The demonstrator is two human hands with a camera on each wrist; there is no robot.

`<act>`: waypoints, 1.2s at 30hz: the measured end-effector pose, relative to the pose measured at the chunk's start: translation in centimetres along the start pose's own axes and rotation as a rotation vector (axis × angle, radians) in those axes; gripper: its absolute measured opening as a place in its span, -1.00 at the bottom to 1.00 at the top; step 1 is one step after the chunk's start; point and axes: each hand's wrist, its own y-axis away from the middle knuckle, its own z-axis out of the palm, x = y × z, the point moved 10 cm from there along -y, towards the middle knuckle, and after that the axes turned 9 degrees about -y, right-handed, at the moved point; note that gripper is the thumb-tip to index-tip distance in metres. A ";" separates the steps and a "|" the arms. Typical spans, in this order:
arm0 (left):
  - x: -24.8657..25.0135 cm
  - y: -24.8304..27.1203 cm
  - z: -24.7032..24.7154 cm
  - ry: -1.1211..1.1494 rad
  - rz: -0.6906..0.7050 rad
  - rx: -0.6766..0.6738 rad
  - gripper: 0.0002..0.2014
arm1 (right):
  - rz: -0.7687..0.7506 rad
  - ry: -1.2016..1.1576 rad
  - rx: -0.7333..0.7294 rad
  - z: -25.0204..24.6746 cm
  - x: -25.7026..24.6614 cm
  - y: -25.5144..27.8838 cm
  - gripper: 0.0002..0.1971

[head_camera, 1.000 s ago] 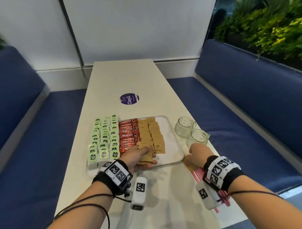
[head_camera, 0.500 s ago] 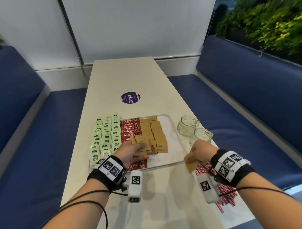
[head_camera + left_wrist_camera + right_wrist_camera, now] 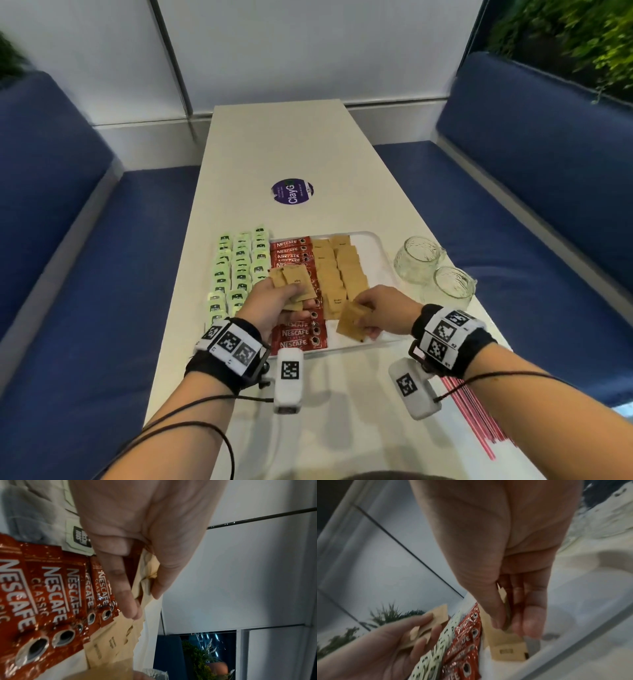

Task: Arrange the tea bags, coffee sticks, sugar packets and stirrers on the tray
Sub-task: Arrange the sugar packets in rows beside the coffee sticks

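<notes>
right hand (image 3: 383,310) pinched a sugar packet (image 3: 352,320) over the tray (image 3: 380,246); left hand (image 3: 274,305) gripped a fan of packets (image 3: 291,279). best laid flush at the row's near end, edges aligned.

A white table (image 3: 301,147) is seen carrying, beyond the hands, a tray (image 3: 380,246), tea bags (image 3: 239,260) and two glass jars (image 3: 431,270).

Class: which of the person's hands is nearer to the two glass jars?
Right. The right hand, pinching sugar packets over the tray's near part, is just left of the glass jars. The left hand holds packets farther left, above the coffee sticks.
</notes>
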 end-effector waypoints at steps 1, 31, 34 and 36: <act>0.0 -0.1 -0.2 0.007 -0.004 0.005 -0.79 | -0.015 0.049 0.031 -0.1 -0.3 -0.4 -0.84; -2.0 0.4 -1.4 -0.092 -0.024 -0.016 -0.60 | -0.167 0.112 0.256 -2.0 -3.7 -3.0 -0.74; -1.0 0.6 0.2 -0.279 0.016 -0.084 -0.61 | -0.269 -0.049 0.324 -3.1 -5.2 -1.4 -0.79; 0.1 0.8 1.8 -0.368 0.061 -0.145 -0.62 | -0.289 -0.028 0.275 -2.8 -5.9 -0.5 -0.79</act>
